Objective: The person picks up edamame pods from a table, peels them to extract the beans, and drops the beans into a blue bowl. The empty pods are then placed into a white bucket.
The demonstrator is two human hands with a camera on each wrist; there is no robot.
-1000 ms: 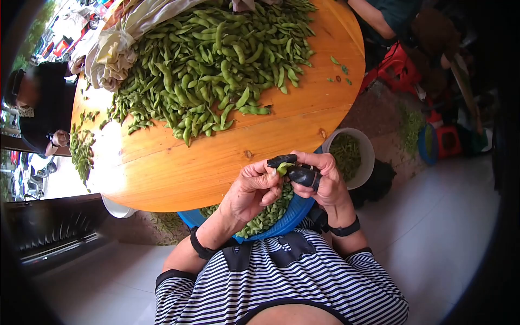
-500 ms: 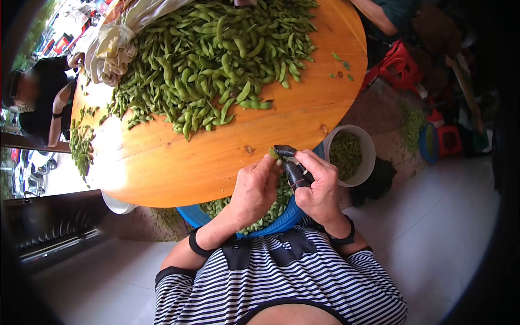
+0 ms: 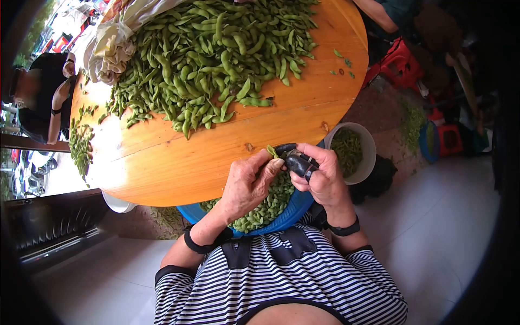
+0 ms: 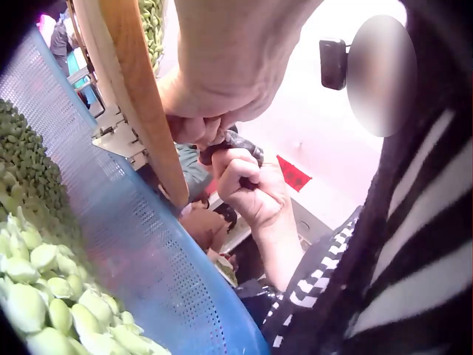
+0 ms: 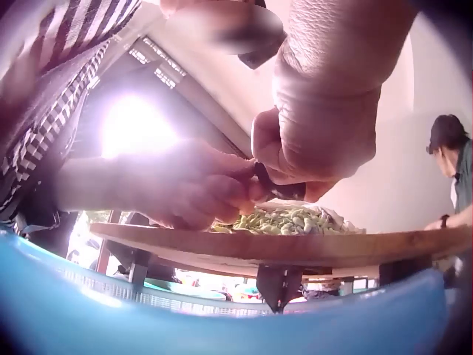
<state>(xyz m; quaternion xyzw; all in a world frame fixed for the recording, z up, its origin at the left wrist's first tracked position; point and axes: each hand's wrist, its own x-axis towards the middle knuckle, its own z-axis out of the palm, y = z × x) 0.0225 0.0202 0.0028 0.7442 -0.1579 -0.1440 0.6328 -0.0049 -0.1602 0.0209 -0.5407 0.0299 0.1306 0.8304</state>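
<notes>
Over the table's near edge, my left hand (image 3: 244, 184) pinches a green soybean pod (image 3: 272, 152) between thumb and forefinger. My right hand (image 3: 324, 176) meets it from the right, its thumb and forefinger in black finger covers (image 3: 298, 163) close at the pod's end. The other right fingers are curled in. Below both hands sits a blue basket (image 3: 187, 212) of shelled green beans (image 3: 262, 216); its perforated wall (image 4: 133, 237) shows in the left wrist view. A big heap of soybean pods (image 3: 200, 76) covers the table's far part. In the wrist views, the hands hide the pod.
The round wooden table (image 3: 173, 168) overhangs the basket. A white bucket (image 3: 369, 157) with green scraps stands on the floor at right, near a red stool (image 3: 398, 67). Cloth (image 3: 111, 54) lies by the heap. Another person (image 3: 43, 100) is at the table's left side.
The left hand has turned and shifted slightly left, with the pod tip now showing above its fingers. The right finger covers tilted and closed back together. The person at left moved their arms.
</notes>
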